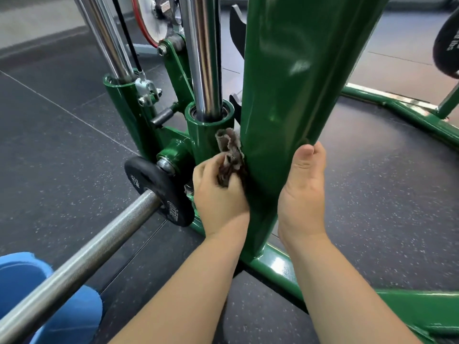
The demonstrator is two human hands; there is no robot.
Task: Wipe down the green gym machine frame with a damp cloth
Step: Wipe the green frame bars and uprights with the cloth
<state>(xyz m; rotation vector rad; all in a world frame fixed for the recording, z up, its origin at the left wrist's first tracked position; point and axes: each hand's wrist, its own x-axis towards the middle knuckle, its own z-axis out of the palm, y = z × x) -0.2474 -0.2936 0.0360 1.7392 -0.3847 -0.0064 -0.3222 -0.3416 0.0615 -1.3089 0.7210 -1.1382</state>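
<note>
A glossy green upright post (293, 90) of the gym machine frame rises through the middle of the view from a green floor rail (278, 266). My left hand (218, 192) grips a crumpled brown cloth (229, 157) and holds it against the post's left edge, low down. My right hand (301, 194) holds the post's right side at about the same height, thumb along the edge; its fingers are hidden behind the post.
A chrome barbell (82, 259) with a black weight plate (159, 189) runs in from the lower left, close to my left hand. Chrome guide rods (203, 53) stand in green sleeves behind. A blue bucket (24, 281) sits at the lower left. More green frame tube (402, 108) curves at right on dark rubber flooring.
</note>
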